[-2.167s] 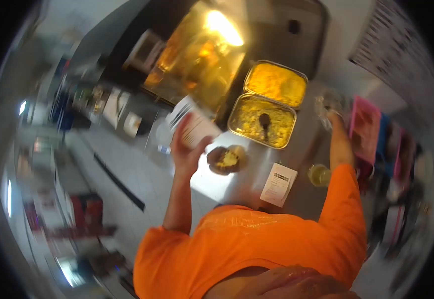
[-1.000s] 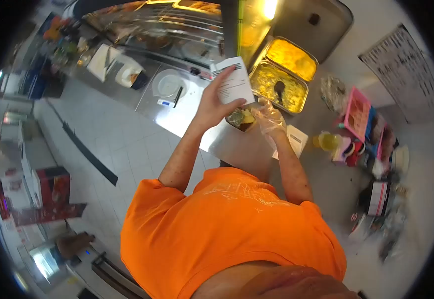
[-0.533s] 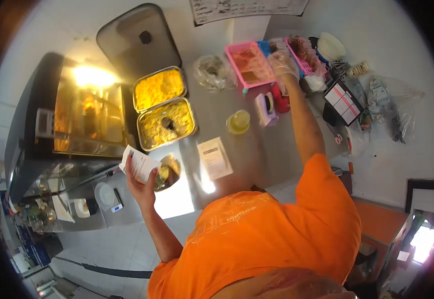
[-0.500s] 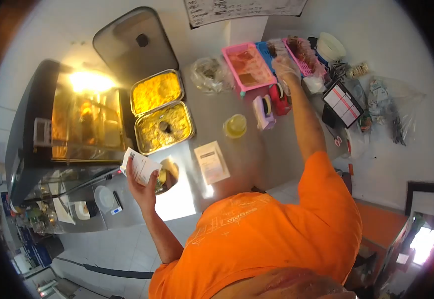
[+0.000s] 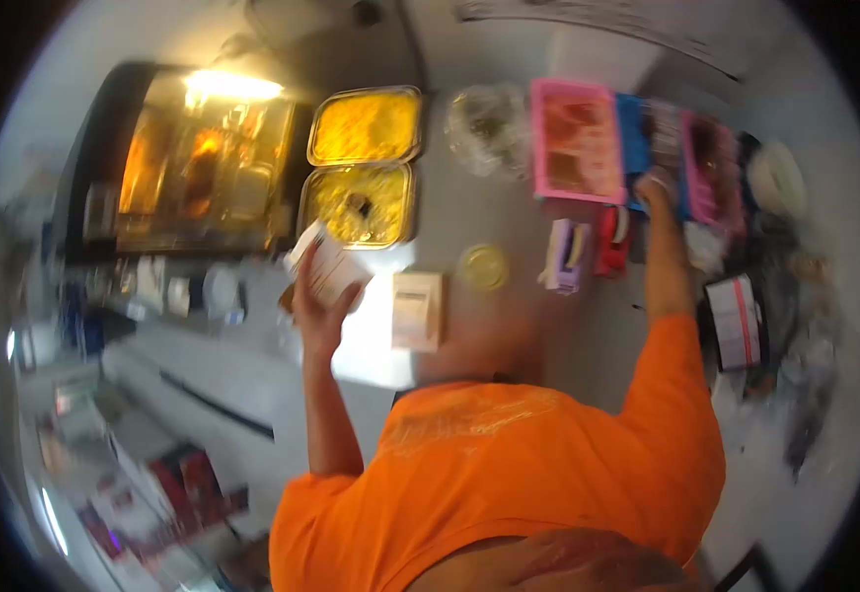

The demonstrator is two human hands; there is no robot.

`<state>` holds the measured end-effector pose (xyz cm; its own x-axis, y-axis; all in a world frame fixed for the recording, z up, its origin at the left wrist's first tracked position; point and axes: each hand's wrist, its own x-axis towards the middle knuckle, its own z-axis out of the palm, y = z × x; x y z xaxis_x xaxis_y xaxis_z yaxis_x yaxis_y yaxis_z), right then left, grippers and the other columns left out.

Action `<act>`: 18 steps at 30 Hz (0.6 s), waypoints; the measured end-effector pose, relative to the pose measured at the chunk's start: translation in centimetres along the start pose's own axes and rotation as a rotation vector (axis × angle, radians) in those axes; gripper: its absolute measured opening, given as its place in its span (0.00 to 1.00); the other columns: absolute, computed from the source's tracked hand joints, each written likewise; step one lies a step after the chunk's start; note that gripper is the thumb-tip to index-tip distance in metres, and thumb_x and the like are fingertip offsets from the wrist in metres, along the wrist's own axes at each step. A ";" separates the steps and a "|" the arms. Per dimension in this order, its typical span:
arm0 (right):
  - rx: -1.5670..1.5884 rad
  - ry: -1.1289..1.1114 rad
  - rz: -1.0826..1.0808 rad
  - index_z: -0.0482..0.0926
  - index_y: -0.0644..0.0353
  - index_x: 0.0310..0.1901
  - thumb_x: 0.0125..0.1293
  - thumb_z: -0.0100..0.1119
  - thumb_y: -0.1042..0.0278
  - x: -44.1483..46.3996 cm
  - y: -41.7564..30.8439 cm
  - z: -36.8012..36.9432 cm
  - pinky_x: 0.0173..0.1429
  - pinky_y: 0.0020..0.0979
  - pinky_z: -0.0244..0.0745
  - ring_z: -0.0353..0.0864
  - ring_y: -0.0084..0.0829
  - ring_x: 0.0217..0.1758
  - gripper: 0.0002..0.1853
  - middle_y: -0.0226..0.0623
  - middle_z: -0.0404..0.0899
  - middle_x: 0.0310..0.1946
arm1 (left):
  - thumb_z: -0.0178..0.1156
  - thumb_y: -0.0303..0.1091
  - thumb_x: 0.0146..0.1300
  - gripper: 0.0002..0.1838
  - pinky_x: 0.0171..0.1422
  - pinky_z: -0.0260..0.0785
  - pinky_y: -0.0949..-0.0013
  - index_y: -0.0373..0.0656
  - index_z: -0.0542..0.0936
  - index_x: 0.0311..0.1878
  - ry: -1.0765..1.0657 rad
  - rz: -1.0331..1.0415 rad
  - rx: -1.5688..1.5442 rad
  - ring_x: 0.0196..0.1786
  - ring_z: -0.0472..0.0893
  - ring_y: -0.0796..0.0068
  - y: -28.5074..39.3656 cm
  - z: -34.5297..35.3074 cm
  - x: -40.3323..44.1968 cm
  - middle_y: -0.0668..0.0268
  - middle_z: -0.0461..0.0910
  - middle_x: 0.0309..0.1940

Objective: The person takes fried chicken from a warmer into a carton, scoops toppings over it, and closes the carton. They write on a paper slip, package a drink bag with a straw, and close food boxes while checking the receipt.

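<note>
My left hand is closed around a white printed carton, thumb on its near side. It holds the carton up in front of the metal tray of yellow food with dark bits. My right hand reaches to the near end of a blue basket that contains packets. Motion blur hides its fingers. Just left of that hand are a red tape dispenser and a purple tape dispenser. Another printed box lies on the counter between my arms.
A second tray holds yellow food beside a lit glass display case. Pink baskets flank the blue one. A clear plastic bag, a round tub and a tablet-like screen are also around.
My head view has turned, so the counter appears shifted. My right hand has drawn back toward the near end of the blue basket. The left hand still holds the carton.
</note>
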<state>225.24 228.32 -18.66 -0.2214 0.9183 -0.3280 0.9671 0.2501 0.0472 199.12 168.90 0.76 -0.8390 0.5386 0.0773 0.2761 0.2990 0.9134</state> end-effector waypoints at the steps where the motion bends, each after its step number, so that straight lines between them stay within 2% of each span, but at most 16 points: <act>1: 0.027 0.024 -0.056 0.87 0.61 0.43 0.53 0.64 0.66 0.7 0.1 0.9 0.56 0.46 0.82 0.86 0.50 0.55 0.15 0.51 0.86 0.50 | 0.76 0.26 0.52 0.46 0.72 0.68 0.59 0.40 0.65 0.76 -0.002 -0.041 0.038 0.68 0.75 0.62 1.6 0.1 -0.1 0.54 0.74 0.68; 2: 0.018 0.036 -0.145 0.86 0.62 0.45 0.59 0.64 0.62 1.1 0.6 1.4 0.56 0.48 0.81 0.85 0.53 0.55 0.16 0.53 0.85 0.50 | 0.76 0.26 0.52 0.46 0.72 0.69 0.60 0.40 0.66 0.75 -0.007 0.024 0.086 0.67 0.75 0.64 1.3 -0.3 -0.2 0.54 0.73 0.69; 3: 0.081 0.213 -0.273 0.84 0.64 0.46 0.61 0.66 0.56 2.5 1.8 3.9 0.57 0.49 0.79 0.84 0.55 0.55 0.19 0.53 0.85 0.50 | 0.77 0.25 0.52 0.47 0.71 0.69 0.62 0.40 0.65 0.75 -0.002 0.021 0.147 0.67 0.75 0.65 1.7 -0.7 -0.6 0.55 0.73 0.69; 4: 0.036 0.212 -0.331 0.84 0.62 0.48 0.62 0.67 0.54 3.1 2.5 4.6 0.58 0.49 0.78 0.83 0.56 0.56 0.21 0.53 0.85 0.50 | 0.77 0.25 0.52 0.47 0.70 0.70 0.63 0.40 0.65 0.75 0.000 0.003 0.037 0.67 0.75 0.66 1.6 -1.0 -0.9 0.56 0.74 0.68; 6: 0.015 0.128 -0.299 0.83 0.59 0.50 0.63 0.67 0.53 2.5 2.8 4.0 0.57 0.50 0.78 0.83 0.56 0.54 0.20 0.54 0.84 0.49 | 0.77 0.25 0.50 0.48 0.70 0.70 0.63 0.41 0.65 0.75 0.031 -0.011 0.063 0.66 0.76 0.66 1.2 -1.9 -1.8 0.57 0.75 0.66; 8: -0.036 0.264 -0.228 0.83 0.54 0.52 0.65 0.65 0.51 1.8 3.5 3.8 0.57 0.50 0.78 0.85 0.55 0.51 0.20 0.55 0.84 0.46 | 0.78 0.25 0.49 0.48 0.70 0.70 0.63 0.41 0.66 0.75 0.064 -0.022 0.049 0.65 0.77 0.65 0.8 -3.3 -2.9 0.57 0.76 0.65; 10: 0.245 0.289 -0.138 0.81 0.55 0.57 0.69 0.58 0.52 -2.9 1.1 -0.7 0.60 0.46 0.78 0.84 0.51 0.56 0.21 0.52 0.84 0.50 | 0.78 0.25 0.48 0.48 0.70 0.71 0.62 0.41 0.66 0.75 0.106 -0.001 0.053 0.65 0.77 0.65 0.1 -5.3 -3.6 0.57 0.76 0.65; 13: 0.763 0.369 -0.303 0.79 0.56 0.57 0.68 0.61 0.57 -13.4 -5.2 -6.4 0.54 0.40 0.80 0.83 0.41 0.54 0.19 0.45 0.83 0.50 | 0.77 0.24 0.49 0.45 0.69 0.71 0.62 0.40 0.69 0.73 0.288 0.068 0.034 0.65 0.78 0.64 -4.9 -10.7 -5.0 0.56 0.76 0.64; 14: 0.930 0.299 -0.366 0.79 0.56 0.57 0.68 0.62 0.59 -18.1 -8.4 -7.9 0.52 0.37 0.81 0.83 0.38 0.53 0.18 0.42 0.83 0.50 | 0.76 0.24 0.51 0.41 0.69 0.72 0.62 0.40 0.71 0.71 0.386 0.124 0.044 0.64 0.78 0.64 -6.3 -12.8 -5.4 0.56 0.77 0.64; 16: 1.191 0.108 -0.487 0.77 0.56 0.57 0.67 0.64 0.63 -28.0 -15.5 -9.5 0.49 0.33 0.82 0.82 0.31 0.51 0.18 0.37 0.82 0.50 | 0.72 0.24 0.57 0.34 0.68 0.72 0.63 0.39 0.74 0.69 0.496 0.067 -0.003 0.63 0.78 0.64 -7.8 -17.6 -6.5 0.56 0.77 0.64; 18: 1.216 -0.103 -0.720 0.76 0.56 0.56 0.67 0.66 0.67 -36.6 -22.7 -8.2 0.45 0.29 0.84 0.82 0.24 0.49 0.18 0.33 0.82 0.50 | 0.68 0.24 0.61 0.29 0.68 0.71 0.63 0.39 0.75 0.68 0.544 0.005 -0.022 0.64 0.78 0.64 -10.3 -21.7 -7.2 0.56 0.77 0.64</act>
<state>210.32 191.52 0.06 -0.7462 0.6658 -0.0006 0.1633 0.1821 -0.9696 192.10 144.88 -0.51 -0.9608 0.0529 0.2723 0.2760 0.2775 0.9202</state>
